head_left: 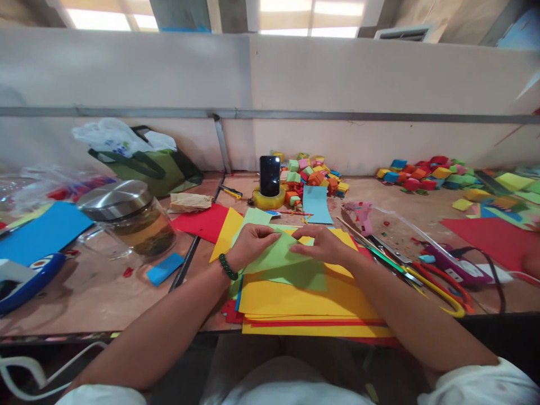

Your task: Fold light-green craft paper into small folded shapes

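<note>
My left hand (253,243), with a dark beaded bracelet on the wrist, pinches a sheet of light green paper (276,254) between thumb and fingers. At the sheet's right edge, my right hand (321,244) has its thumb and index finger curled around the paper. Both hands hold the sheet slightly raised over another green piece (306,277). Beneath lies a stack of yellow paper (304,301), with some red sheets between.
Scissors (390,250) and a pink glue gun (363,216) lie on the right. Behind the hands, a phone (269,175) stands in a yellow tape roll (269,199) near small paper cubes (314,179). A lidded glass jar (145,230) is on the left.
</note>
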Demonstrator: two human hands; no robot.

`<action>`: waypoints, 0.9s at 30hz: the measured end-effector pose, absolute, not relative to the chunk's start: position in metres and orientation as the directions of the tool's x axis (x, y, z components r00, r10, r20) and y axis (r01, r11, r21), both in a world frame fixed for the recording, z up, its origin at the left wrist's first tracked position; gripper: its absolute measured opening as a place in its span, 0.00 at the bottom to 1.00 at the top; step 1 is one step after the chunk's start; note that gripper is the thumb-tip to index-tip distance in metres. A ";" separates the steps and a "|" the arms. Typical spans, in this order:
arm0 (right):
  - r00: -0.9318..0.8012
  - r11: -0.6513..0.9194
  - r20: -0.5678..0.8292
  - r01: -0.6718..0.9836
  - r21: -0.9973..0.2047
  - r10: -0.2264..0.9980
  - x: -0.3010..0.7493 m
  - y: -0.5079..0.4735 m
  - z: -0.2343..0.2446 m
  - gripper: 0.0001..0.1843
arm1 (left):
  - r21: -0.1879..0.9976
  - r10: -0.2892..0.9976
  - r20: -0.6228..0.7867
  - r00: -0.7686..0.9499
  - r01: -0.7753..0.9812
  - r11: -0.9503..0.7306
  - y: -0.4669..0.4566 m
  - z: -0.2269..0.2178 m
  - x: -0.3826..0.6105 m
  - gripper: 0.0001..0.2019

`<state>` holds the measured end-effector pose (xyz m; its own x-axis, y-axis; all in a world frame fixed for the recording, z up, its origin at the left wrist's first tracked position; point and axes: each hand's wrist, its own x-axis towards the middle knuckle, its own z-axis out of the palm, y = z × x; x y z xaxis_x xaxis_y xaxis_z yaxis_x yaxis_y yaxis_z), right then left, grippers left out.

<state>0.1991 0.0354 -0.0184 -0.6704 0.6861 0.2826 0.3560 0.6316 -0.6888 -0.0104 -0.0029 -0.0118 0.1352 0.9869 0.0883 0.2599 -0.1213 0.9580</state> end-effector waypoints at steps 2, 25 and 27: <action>-0.690 0.599 0.237 0.347 -0.722 0.684 0.198 0.032 -0.014 0.19 | 0.952 0.984 0.094 0.152 0.277 -0.134 -0.006 -0.010 -0.009 0.16; -0.749 0.457 0.108 0.277 -0.845 0.654 0.197 0.028 -0.006 0.24 | 0.964 0.965 0.077 0.249 0.230 -0.136 -0.011 -0.005 -0.006 0.21; -0.720 0.432 0.136 0.245 -0.868 0.681 0.195 0.028 -0.005 0.22 | 0.951 0.956 0.104 0.273 0.254 -0.176 -0.011 -0.007 -0.006 0.21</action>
<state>0.1950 0.0277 -0.0048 -0.7199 0.6807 0.1358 0.2447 0.4320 -0.8680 -0.0062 -0.0113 -0.0068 0.2732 0.9564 0.1035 0.2540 -0.1755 0.9511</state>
